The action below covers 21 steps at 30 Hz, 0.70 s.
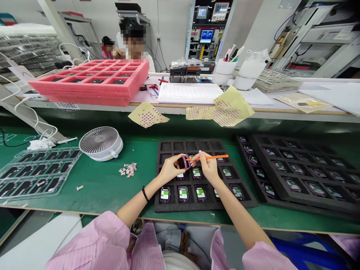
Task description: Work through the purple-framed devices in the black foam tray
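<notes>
Above a black foam tray [206, 206], my left hand [171, 167] grips a purple-framed watch case [182, 162] with a dark face, tilted up between thumb and fingers. My right hand [206, 167] pinches a thin orange stick-like tool [218, 156], its tip against or very close to the case's edge. Whether the tip touches I cannot tell. Several watch cases with green-and-white faces lie in the tray's compartments, such as a watch case [200, 192] in the front row. My hands and forearms hide part of the tray.
Left stand a round white fan [101, 144], small loose pieces [128, 170] and a clear plastic tray [36, 172] of dark parts. Stacked black foam trays [267, 180] lie right. The shelf above holds a pink foam tray [123, 93], with yellow sheets [230, 108] overhanging. People sit behind.
</notes>
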Tool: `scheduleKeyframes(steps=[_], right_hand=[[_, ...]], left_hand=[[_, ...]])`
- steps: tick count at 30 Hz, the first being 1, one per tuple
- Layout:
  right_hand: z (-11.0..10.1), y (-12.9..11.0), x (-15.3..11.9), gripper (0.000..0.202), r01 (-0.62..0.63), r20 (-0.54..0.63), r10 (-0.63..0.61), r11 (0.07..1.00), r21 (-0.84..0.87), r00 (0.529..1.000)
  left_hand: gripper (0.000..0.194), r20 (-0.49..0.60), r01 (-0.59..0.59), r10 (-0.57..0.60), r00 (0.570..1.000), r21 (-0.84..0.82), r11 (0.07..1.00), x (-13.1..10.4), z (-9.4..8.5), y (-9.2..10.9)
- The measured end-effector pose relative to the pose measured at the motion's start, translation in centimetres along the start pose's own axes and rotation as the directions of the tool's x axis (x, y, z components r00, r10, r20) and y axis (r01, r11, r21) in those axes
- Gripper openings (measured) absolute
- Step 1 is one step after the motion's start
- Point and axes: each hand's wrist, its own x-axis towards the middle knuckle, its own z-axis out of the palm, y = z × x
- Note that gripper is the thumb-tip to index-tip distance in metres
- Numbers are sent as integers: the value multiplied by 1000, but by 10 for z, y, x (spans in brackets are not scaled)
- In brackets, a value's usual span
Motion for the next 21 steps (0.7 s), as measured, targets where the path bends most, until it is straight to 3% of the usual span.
scheduleKeyframes(steps=[4,7,9,13,16,21], right_hand=[[-5,1,0,41,-26,-50,29,998,59,998],[-6,6,3,35,-66,-118,72,996,53,990],[-2,14,4,30,-128,-58,131,991,43,990],[11,27,5,49,-299,124,292,953,45,948],[13,26,4,55,-404,149,393,913,52,908],[8,15,4,57,-479,131,461,840,255,878]], left_hand=[[50,-15,26,-26,1000,0,1000,2,-2,1],[47,-42,4,0,999,96,995,3,-5,0],[48,-58,-23,35,998,194,981,3,-6,-2],[51,-67,-61,87,994,315,947,2,-6,-7],[53,-73,-77,101,992,275,958,1,-6,-7],[54,-66,-78,84,994,87,993,1,-8,-1]])
